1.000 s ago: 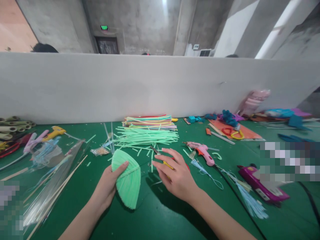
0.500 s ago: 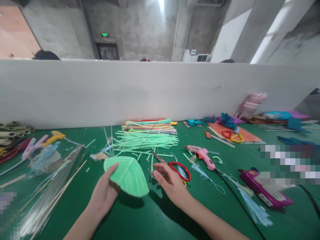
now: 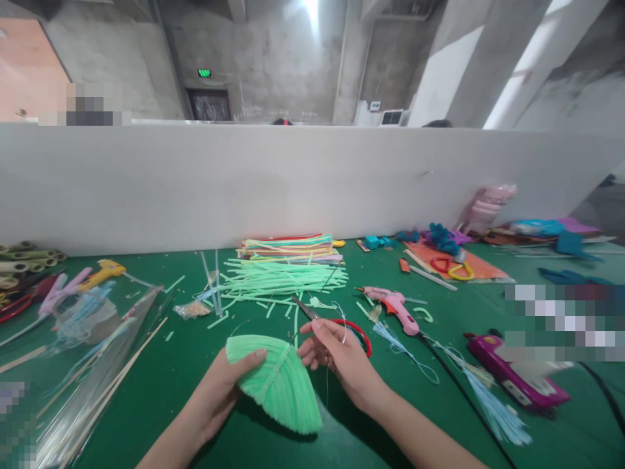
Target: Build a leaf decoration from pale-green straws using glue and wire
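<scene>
My left hand (image 3: 215, 387) grips a light green, fan-shaped leaf (image 3: 276, 384) that looks built from fuzzy pipe cleaners, the thumb lying on its face. Just right of the leaf's upper tip, my right hand (image 3: 339, 355) is closed, thumb and fingers pinched on a thin wire (image 3: 327, 391). The wire loops below the fingers and a dark strand runs up past them. Behind the right hand lie scissors (image 3: 361, 335) with red handles, partly covered by it. A pile of loose green pipe cleaners (image 3: 283, 280) lies beyond both hands.
A pink glue gun (image 3: 398, 309) and a purple tool (image 3: 512, 371) lie at right, near blue tassels (image 3: 498, 404). Multicoloured pipe cleaners (image 3: 288, 246) sit against the white partition (image 3: 293, 182). At left are clear plastic wrap (image 3: 97, 384), thin sticks (image 3: 122, 378) and a yellow glue gun (image 3: 102, 273).
My left hand has moved right and nearer with the leaf. My right hand has turned, its fingers now drawn together around the wire close to the leaf's tip.
</scene>
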Demonstrator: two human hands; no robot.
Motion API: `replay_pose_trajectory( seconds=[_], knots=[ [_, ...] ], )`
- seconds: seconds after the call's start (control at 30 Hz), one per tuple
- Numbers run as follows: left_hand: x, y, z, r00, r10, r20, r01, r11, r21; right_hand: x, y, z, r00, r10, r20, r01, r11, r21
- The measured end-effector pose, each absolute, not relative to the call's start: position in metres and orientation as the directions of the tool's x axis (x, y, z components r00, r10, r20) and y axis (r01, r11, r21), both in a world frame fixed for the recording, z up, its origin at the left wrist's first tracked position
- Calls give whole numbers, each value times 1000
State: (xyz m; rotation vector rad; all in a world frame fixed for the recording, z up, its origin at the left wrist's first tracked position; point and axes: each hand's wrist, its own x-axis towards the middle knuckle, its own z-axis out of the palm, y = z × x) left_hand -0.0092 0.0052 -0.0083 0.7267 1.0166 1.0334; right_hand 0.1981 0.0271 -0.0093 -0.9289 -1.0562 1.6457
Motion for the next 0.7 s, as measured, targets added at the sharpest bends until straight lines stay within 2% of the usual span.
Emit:
replay_pose_trajectory(
  seconds=[0.23,0.37,0.5,0.7],
  knots=[
    [-9,5,-8,209,940,-271,-313,327,892,197,28,-7,-266,954,-140,-359,-233,-904],
    [-8,7,-9,38,953,-299,-343,294,892,197,26,-8,-319,939,-128,-347,-241,-907],
    [-9,10,-10,-89,950,-301,-391,244,887,193,22,-12,-375,912,-166,-227,-265,-937],
    [-12,9,-8,-67,934,-352,-480,279,832,189,24,-17,-288,940,-182,-124,-225,-966]
  ],
)
